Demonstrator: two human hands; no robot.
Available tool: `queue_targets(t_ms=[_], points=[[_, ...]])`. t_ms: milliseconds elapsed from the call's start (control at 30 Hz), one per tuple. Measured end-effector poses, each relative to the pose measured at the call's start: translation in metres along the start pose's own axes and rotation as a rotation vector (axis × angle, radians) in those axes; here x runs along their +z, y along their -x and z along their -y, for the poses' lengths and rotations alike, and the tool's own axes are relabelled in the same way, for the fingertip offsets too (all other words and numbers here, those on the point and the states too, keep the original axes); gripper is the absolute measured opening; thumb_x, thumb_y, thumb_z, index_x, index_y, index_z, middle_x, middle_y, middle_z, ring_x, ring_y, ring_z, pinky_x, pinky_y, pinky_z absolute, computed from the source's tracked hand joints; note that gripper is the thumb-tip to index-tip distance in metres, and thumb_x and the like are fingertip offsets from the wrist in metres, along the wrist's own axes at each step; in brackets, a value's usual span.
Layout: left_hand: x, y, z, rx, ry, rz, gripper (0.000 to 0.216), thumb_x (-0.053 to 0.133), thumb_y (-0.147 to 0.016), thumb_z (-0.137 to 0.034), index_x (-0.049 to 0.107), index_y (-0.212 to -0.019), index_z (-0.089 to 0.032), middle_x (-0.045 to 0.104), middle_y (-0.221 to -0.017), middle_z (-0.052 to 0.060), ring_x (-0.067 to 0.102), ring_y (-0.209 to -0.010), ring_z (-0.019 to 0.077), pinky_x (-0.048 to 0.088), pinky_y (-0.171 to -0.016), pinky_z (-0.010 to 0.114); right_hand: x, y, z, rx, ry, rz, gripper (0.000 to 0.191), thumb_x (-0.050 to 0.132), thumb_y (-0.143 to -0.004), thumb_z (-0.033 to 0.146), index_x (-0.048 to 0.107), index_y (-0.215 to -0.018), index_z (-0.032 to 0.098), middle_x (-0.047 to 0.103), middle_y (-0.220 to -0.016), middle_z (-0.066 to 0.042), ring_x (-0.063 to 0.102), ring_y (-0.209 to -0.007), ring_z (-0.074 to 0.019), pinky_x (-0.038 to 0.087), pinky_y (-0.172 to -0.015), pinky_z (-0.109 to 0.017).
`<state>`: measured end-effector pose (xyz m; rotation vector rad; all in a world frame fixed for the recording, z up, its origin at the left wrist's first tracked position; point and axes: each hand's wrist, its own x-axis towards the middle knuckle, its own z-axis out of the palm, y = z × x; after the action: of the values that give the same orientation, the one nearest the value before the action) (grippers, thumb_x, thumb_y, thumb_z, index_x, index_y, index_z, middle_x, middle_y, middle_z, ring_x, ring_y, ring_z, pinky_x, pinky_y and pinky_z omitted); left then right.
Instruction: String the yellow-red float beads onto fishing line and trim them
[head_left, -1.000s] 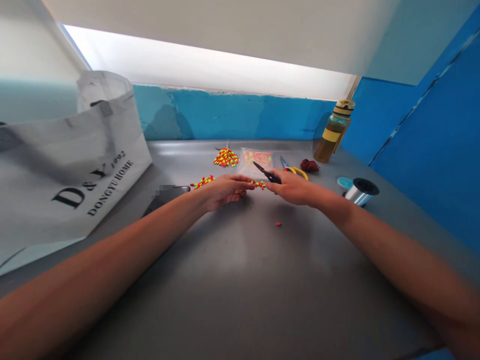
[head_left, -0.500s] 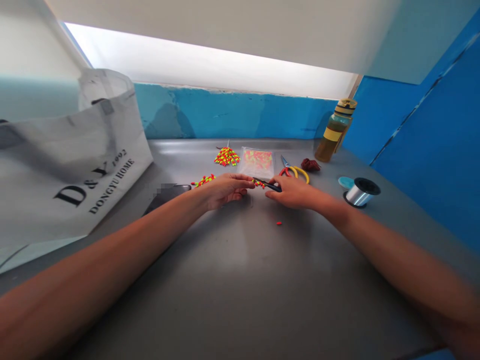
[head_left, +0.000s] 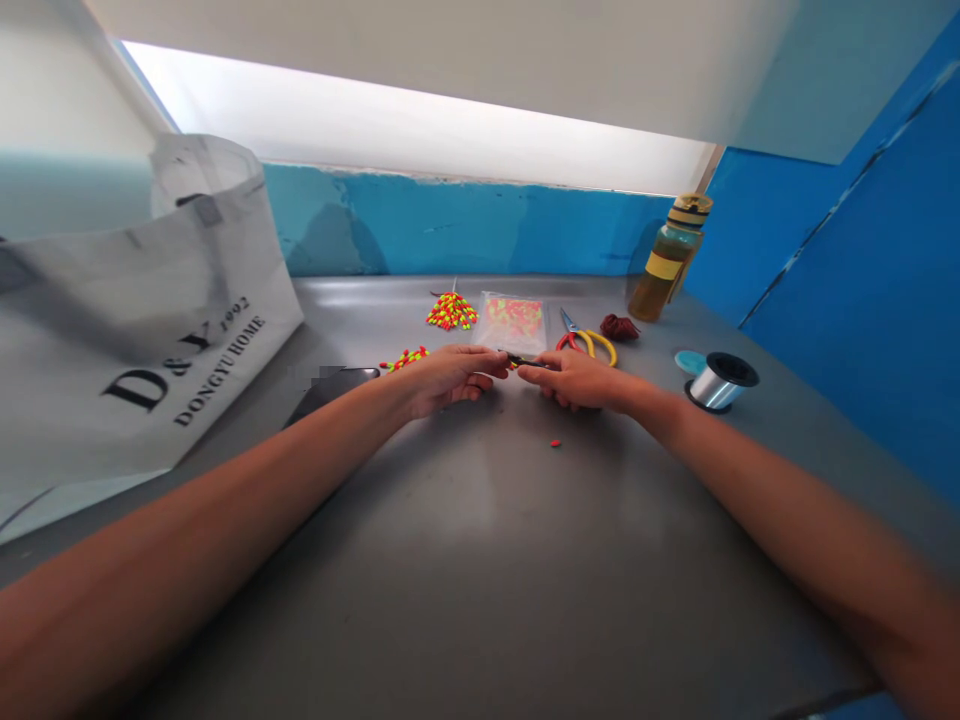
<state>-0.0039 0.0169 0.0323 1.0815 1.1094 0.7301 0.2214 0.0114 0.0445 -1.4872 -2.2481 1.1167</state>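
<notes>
Head view: your right hand point(head_left: 574, 381) holds a small black tool point(head_left: 519, 359) in a narrow pinch, just beside red-yellow beads point(head_left: 513, 365); whether your left hand point(head_left: 450, 380) holds anything, you cannot tell.

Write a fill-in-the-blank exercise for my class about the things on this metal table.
The scissors have one red handle and one ____ handle.
The white tote bag is printed with the words ____ HOME.
The spool of clear line lies nearest the person's ____ hand.
The wall behind the table is painted ____.

Missing words: yellow; DONGYU; right; blue.
</notes>
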Motion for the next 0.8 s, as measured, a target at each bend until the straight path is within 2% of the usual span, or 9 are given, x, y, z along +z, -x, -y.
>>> queue_targets(t_ms=[100, 267, 533, 800], points=[[0.0002, 0.0009, -0.0006, -0.003, 0.024, -0.005, 0.022, 0.084, -0.072, -0.032, 0.076, -0.087, -0.017, 0.072, -0.096, 0.008, 0.056, -0.065, 0.0082, 0.047, -0.054, 0.018, -0.0009, -0.0013, -0.0010, -0.006, -0.062, 0.025, 0.046, 0.054, -0.094, 0.064, 0.061, -0.091, 0.018, 0.064, -0.073, -0.002, 0.055, -0.049, -0.0093, 0.041, -0.043, -0.021], [0.0020, 0.0015, -0.0018, -0.018, 0.044, -0.015, 0.018, 0.081, -0.075, -0.031, 0.076, -0.088, -0.018, 0.072, -0.102, 0.006, 0.057, -0.066, 0.0076, 0.048, -0.055, 0.016, -0.0007, 0.0008, 0.0014, 0.008, -0.125, 0.042, 0.046, 0.050, -0.096, 0.062, 0.057, -0.083, 0.018, 0.062, -0.068, 0.000, 0.055, -0.049, -0.0091, 0.043, -0.044, -0.019], [0.0046, 0.0000, -0.0032, -0.033, 0.008, -0.030, 0.022, 0.082, -0.069, -0.027, 0.077, -0.088, -0.018, 0.072, -0.104, 0.008, 0.057, -0.065, 0.0088, 0.048, -0.050, 0.016, -0.0007, 0.0010, 0.0048, 0.031, -0.153, 0.049, 0.043, 0.049, -0.098, 0.059, 0.057, -0.086, 0.018, 0.060, -0.070, 0.001, 0.053, -0.048, -0.0085, 0.040, -0.040, -0.019], [0.0077, -0.0022, -0.0042, -0.048, 0.016, -0.065, 0.022, 0.082, -0.066, -0.024, 0.076, -0.087, -0.017, 0.073, -0.097, 0.009, 0.056, -0.061, 0.0092, 0.046, -0.048, 0.019, 0.0012, 0.0003, 0.0067, 0.037, -0.131, 0.024, 0.040, 0.047, -0.100, 0.055, 0.057, -0.085, 0.019, 0.059, -0.069, 0.001, 0.053, -0.047, -0.0089, 0.043, -0.042, -0.019]])
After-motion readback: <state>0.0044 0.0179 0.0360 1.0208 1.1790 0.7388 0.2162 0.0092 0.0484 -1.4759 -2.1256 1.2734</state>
